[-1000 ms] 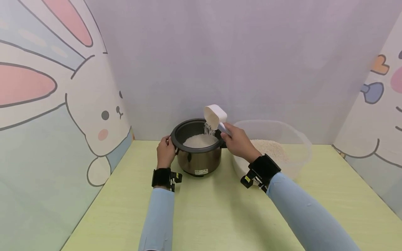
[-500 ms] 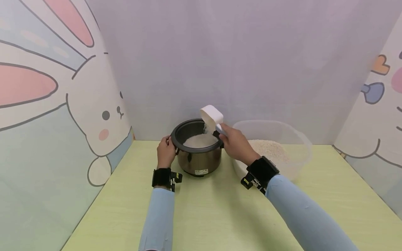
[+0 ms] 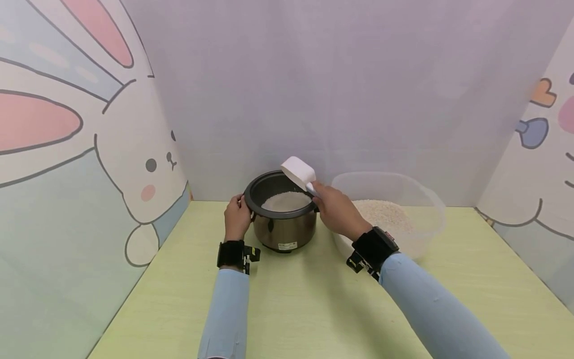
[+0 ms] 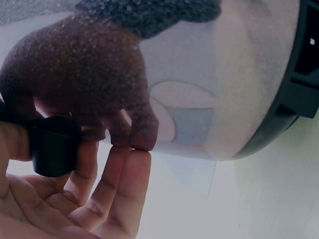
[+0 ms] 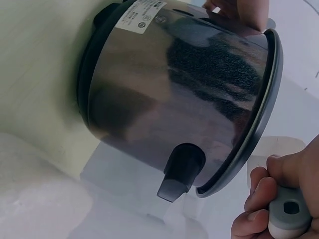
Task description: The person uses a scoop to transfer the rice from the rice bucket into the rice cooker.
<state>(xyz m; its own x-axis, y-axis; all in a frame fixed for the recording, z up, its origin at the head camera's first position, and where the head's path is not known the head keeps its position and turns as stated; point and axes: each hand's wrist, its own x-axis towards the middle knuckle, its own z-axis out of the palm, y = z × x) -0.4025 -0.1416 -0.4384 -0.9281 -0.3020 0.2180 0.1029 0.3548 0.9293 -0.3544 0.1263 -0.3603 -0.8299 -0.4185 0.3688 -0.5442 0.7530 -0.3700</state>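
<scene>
A rice cooker with a shiny brown body and black rim stands on the table, white rice inside its pot. My left hand grips the black side handle, its fingertips touching the cooker's wall in the left wrist view. Over the pot's right rim, a white measuring scoop is tipped mouth-down to the left. My right hand holds the scoop by its grey-and-white handle, fingers curled around it. No falling grains are visible now, and the scoop's inside is hidden.
A translucent plastic tub with a heap of rice stands right of the cooker, partly behind my right forearm. The pale green table meets a lilac backdrop behind. Rabbit-printed panels stand at both sides.
The scoop has moved left and slightly down, tipping further over the pot. Rice was pouring from it one second ago; the stream has stopped. My left hand and the cooker stayed put.
</scene>
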